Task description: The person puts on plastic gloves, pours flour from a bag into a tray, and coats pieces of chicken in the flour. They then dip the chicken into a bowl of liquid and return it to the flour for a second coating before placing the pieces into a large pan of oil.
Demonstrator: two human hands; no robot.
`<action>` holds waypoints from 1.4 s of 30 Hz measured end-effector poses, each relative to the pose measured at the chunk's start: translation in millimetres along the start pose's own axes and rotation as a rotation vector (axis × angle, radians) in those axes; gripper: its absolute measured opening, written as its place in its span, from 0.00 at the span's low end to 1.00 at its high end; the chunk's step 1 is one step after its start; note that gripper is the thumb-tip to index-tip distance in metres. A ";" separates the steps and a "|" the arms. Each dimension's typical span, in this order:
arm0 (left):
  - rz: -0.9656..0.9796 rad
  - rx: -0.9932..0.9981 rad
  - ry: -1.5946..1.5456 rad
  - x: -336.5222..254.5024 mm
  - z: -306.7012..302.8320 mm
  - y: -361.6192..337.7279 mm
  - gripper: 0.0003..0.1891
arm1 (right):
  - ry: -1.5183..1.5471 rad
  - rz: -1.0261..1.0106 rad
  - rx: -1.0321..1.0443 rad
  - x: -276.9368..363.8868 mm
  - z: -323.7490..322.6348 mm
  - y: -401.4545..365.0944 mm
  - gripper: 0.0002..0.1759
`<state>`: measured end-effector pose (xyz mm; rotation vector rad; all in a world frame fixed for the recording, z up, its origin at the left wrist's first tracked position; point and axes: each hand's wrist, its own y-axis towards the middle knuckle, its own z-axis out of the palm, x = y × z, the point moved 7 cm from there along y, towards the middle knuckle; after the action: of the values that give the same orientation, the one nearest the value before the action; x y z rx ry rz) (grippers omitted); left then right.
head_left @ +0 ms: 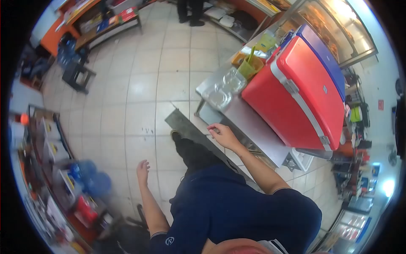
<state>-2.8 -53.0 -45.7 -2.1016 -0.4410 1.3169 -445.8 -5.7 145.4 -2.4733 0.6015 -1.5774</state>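
My left hand (143,170) hangs over the tiled floor, its fingers loosely bent and apart, with nothing in it. Beside the metal table (258,120), my right hand (223,136) is raised with fingers half curled and thumb apart; no object shows in it. A large red cooler (296,89) with a white band sits on that table, against a blue one (323,59). Clear plastic containers (220,96) and a yellow-green tub (249,67) lie near the table's corner.
A dark stool (78,77) stands at the upper left. Blue water jugs (98,184) are beside the shelves at left. Another person's legs (191,10) show at the top. A lit display case (338,25) is at upper right. A grey strip (182,122) crosses the floor by my foot.
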 end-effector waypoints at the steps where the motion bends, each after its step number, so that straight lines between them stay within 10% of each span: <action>1: 0.051 -0.007 -0.059 -14.8 5.8 9.4 0.17 | -0.006 -0.005 -0.027 3.5 -7.8 -1.2 0.14; 3: 0.125 -0.086 0.005 -111.1 -87.7 91.6 0.17 | 0.133 -0.033 -0.047 53.1 23.4 108.9 0.13; 8: -0.060 0.113 0.203 -112.5 -81.6 200.3 0.17 | -0.042 -0.170 -0.407 121.3 -74.6 228.3 0.15; 19: -0.531 0.387 0.359 -169.5 -132.0 395.4 0.21 | -1.025 0.725 -0.430 28.0 -336.5 391.2 0.16; 22: -0.274 0.333 0.389 -278.3 -124.7 501.4 0.19 | -1.007 0.839 -0.796 -28.6 -354.1 378.0 0.12; 28: 0.311 0.359 0.644 -522.7 0.2 649.2 0.14 | -0.963 1.036 -0.549 -68.1 -326.5 374.6 0.11; 30: 0.964 0.400 0.916 -606.2 82.8 659.0 0.12 | -0.963 1.028 -0.574 -74.7 -328.5 376.0 0.11; 39: 1.079 1.262 0.696 -721.1 454.9 425.3 0.14 | -0.879 0.989 -0.858 -39.7 -344.7 362.9 0.06; 42: 1.653 1.525 0.738 -738.1 512.4 283.9 0.26 | -0.745 1.057 -1.053 -23.7 -364.2 350.3 0.07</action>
<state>-803.1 -523.9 114.8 -0.9709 2.2017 0.6747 -869.0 -281.9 168.6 -2.1288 2.3671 0.1510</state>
